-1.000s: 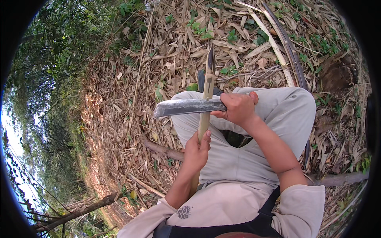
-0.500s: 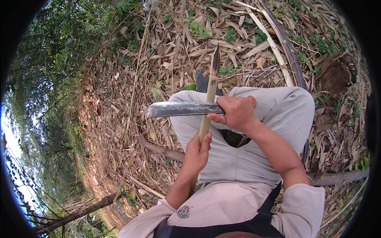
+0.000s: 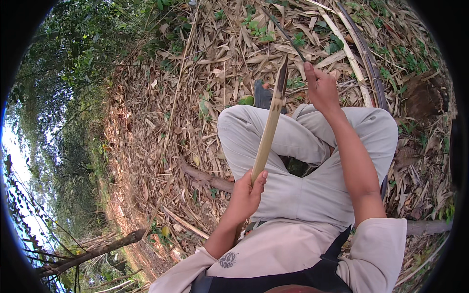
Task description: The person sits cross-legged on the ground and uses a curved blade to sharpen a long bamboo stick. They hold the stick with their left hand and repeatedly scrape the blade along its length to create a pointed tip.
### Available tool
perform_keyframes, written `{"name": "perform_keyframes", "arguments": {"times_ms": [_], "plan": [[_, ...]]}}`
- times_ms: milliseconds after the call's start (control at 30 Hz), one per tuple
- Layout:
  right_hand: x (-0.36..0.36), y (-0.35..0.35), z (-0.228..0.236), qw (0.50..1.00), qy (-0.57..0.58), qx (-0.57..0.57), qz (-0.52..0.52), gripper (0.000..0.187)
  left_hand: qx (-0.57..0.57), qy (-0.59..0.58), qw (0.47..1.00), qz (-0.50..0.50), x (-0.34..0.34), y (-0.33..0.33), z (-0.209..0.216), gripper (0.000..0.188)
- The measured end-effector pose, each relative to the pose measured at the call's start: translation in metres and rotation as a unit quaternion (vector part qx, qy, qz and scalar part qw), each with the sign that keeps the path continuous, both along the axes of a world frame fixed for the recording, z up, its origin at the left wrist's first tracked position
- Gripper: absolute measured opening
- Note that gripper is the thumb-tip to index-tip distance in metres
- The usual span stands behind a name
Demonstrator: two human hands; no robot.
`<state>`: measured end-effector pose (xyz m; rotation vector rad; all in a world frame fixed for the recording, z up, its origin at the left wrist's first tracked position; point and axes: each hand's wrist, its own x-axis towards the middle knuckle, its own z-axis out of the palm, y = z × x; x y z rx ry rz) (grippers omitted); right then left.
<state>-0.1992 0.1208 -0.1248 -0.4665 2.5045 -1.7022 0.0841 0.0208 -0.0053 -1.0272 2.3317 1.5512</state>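
My left hand [image 3: 247,196] is closed round the lower end of a split bamboo strip [image 3: 268,134], pale along its length with a dark pointed tip. The strip slants up and away over my crossed legs [image 3: 312,171]. Beyond my right knee, my right hand [image 3: 322,90] grips a machete; its handle is hidden in my fist. The blade [image 3: 287,38] shows nearly edge-on as a thin dark line, pointing away and to the left. It stands apart from the strip, to the right of the tip.
Dry leaves [image 3: 195,83] cover the ground. At the far right lie long split bamboo lengths [image 3: 359,49] and a brown stump [image 3: 424,95]. A branch [image 3: 210,179] lies left of my legs, and a dark shoe [image 3: 264,95] shows ahead of them. Bushes [image 3: 63,97] stand at the left.
My right hand has moved the machete away from across the strip, forward and to the right, and the blade has turned from broadside to edge-on. My left hand still holds the strip.
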Motion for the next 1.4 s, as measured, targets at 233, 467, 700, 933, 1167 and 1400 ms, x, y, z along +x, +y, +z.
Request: {"name": "perform_keyframes", "arguments": {"times_ms": [233, 467, 700, 933, 1167, 1400], "plan": [[0.075, 0.005, 0.011, 0.975, 0.185, 0.02, 0.12, 0.063, 0.025, -0.033, 0.999, 0.008, -0.022, -0.01, -0.016, 0.036], [0.082, -0.001, 0.014, 0.956, 0.268, 0.04, 0.113, 0.063, -0.118, 0.023, 0.992, -0.03, -0.027, 0.013, -0.012, 0.035], [0.075, -0.007, -0.004, 0.951, 0.289, 0.045, 0.096, 0.065, -0.097, -0.031, 0.995, -0.014, -0.016, 0.005, -0.014, 0.029], [-0.011, 0.006, -0.009, 0.994, -0.047, -0.051, -0.08, 0.069, -0.062, -0.012, 0.997, -0.05, 0.016, 0.012, 0.004, 0.031], [0.052, 0.014, 0.006, 0.988, 0.106, -0.095, 0.056, 0.061, 0.074, -0.034, 0.996, 0.018, -0.021, -0.014, -0.004, 0.035], [0.077, 0.005, 0.019, 0.954, 0.28, 0.032, 0.105, 0.066, 0.138, -0.045, 0.988, 0.058, -0.035, 0.002, 0.008, 0.034]]}}
